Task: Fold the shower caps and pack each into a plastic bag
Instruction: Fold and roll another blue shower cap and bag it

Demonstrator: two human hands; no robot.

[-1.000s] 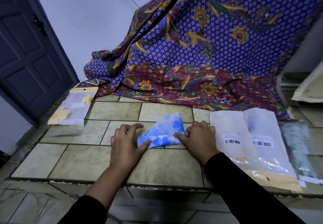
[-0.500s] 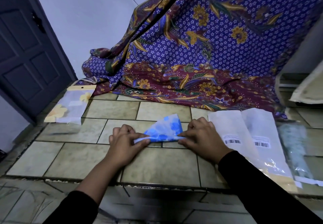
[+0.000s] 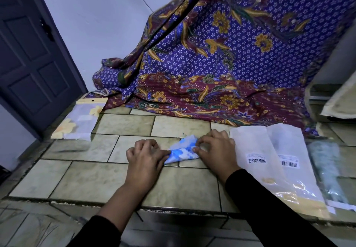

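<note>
So our left hand [image 3: 144, 157] pinches the left end of the blue shower cap [image 3: 183, 152], which lies folded on the tiled bench [image 3: 86, 177], long axis left-right. Our right hand [image 3: 215, 151] pinches the other end and sits just beside the barcoded plastic bags [image 3: 252, 146], so bagging probably goes rightward.

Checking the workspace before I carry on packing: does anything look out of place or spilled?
Nothing spilled or damaged. The shower cap lies mid-fold on the tiles, the barcoded bags flat beside it. Only the filled bag at far left sits close to their edge.
</note>
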